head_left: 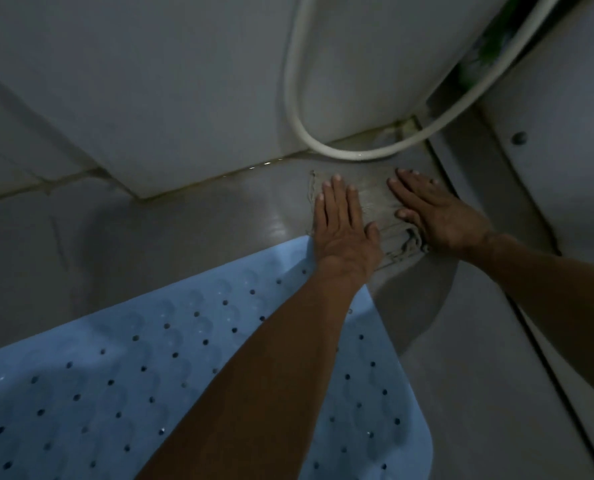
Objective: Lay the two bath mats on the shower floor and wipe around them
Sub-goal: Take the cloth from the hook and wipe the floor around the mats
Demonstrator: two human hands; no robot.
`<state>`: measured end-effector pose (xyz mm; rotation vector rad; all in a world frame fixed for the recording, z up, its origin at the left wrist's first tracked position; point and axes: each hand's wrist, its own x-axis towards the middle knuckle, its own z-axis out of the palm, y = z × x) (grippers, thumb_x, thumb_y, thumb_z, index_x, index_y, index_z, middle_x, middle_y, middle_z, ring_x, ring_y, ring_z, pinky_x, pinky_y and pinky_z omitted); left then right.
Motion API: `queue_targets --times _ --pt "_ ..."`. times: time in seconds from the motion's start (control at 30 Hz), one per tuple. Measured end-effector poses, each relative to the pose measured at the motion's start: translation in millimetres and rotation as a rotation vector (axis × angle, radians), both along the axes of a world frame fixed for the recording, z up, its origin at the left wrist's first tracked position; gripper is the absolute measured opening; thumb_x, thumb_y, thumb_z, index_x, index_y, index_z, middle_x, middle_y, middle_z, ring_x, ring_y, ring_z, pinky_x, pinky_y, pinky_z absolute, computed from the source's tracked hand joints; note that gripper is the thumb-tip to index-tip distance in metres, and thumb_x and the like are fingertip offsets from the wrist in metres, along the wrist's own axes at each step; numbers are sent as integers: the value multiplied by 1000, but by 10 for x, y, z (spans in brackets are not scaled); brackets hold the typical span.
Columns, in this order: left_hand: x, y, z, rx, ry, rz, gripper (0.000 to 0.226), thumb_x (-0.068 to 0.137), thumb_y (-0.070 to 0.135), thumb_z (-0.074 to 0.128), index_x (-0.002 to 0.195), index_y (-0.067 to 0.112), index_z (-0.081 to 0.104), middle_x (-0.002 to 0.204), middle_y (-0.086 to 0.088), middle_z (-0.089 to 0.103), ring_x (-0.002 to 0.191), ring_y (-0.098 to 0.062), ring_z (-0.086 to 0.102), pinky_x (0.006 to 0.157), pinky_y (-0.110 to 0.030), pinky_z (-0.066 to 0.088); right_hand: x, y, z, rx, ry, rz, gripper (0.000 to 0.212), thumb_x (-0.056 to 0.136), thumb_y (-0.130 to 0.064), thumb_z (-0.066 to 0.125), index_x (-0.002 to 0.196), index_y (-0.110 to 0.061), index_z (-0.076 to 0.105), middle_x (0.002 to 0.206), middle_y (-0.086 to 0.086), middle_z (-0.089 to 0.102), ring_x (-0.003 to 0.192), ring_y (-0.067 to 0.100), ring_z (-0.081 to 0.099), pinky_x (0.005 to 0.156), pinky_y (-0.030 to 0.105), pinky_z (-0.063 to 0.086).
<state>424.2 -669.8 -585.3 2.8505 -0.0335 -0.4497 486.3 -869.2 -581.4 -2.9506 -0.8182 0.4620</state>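
Now we are pressing both flat, released hands, left hand (344, 220) and right hand (434, 211), on the cloth (375, 206) beyond the blue mat (150, 358), wiping best with even pressure.

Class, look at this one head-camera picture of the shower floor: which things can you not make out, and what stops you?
- Second bath mat: not in the head view.
- Blue mat: cut off by the left and bottom edges, partly under the left forearm.
- Cloth: mostly covered by left hand and right hand.
- Green thing: blurred.
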Motion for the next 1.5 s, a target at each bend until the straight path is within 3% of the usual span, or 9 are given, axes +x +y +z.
queue_targets --times 0.1,0.23,0.6,0.83,0.97,1.1,1.2,1.3,1.5 --pt "-39 -100 -2 48 5 -105 71 99 43 15 150 3 -15 155 -20 -26 144 -34 -24 119 -46 -11 -253 -147 6 -2 -4 -76 71 98 -61 9 156 -20 16 163 5 12 150 27 12 121 41 4" --pt "-152 -151 1 58 -8 -230 70 99 43 14 150 5 -14 156 -19 -25 145 -32 -23 119 -45 -11 -639 -266 6 -25 -4 -164 67 99 -53 16 157 -20 11 164 1 3 150 17 0 117 24 -12" --pt "-665 -381 -40 63 -85 -438 70 99 44 11 151 3 -11 157 -21 -22 146 -32 -19 120 -46 -7 -1627 -536 -17 -64 -42 -305 68 98 -58 7 158 -25 3 165 -3 -3 150 14 -7 119 27 -12" --pt "-1369 -673 -45 51 -97 -519 71 99 45 11 151 2 -10 156 -23 -21 146 -33 -19 119 -47 -5 -2460 -812 9 -88 -30 -388 69 97 -61 4 157 -27 3 165 -3 -2 149 13 -7 119 30 -9" --pt "-1798 -820 -40 36 -90 -558 71 99 45 13 152 2 -9 157 -22 -21 146 -32 -19 119 -46 -6 -2983 -946 -3 -83 1 -450 69 95 -63 -1 156 -31 -6 163 -7 -13 147 8 -19 117 25 -15" --pt "-2151 -951 -36 10 -81 -591 70 99 43 15 152 3 -8 157 -21 -21 146 -31 -19 120 -45 -6 -3442 -1065 -20 -82 13 -487 68 96 -62 1 156 -31 -7 163 -7 -14 147 8 -20 120 29 -11" --pt "-2172 -959 -61 -17 -77 -607 71 99 44 17 152 3 -7 158 -20 -20 147 -30 -19 120 -45 -8 -3516 -1088 -43 -69 -20 -488 67 97 -60 5 156 -29 -3 164 -5 -8 150 11 -12 122 34 -5" --pt "-2112 -933 -73 -26 -47 -647 72 99 46 15 153 5 -9 158 -18 -21 146 -29 -20 120 -45 -9 -3485 -1105 -81 -71 -37 -485 65 99 -57 8 157 -29 -5 164 -5 -10 151 13 -11 121 34 -9" --pt "-2055 -929 -101 -37 -10 -682 73 100 48 17 152 7 -13 157 -16 -25 145 -28 -24 119 -45 -13 -3490 -1105 -65 -17 -43 -481 68 96 -60 -1 157 -30 -6 164 -6 -12 150 12 -12 121 36 -8"
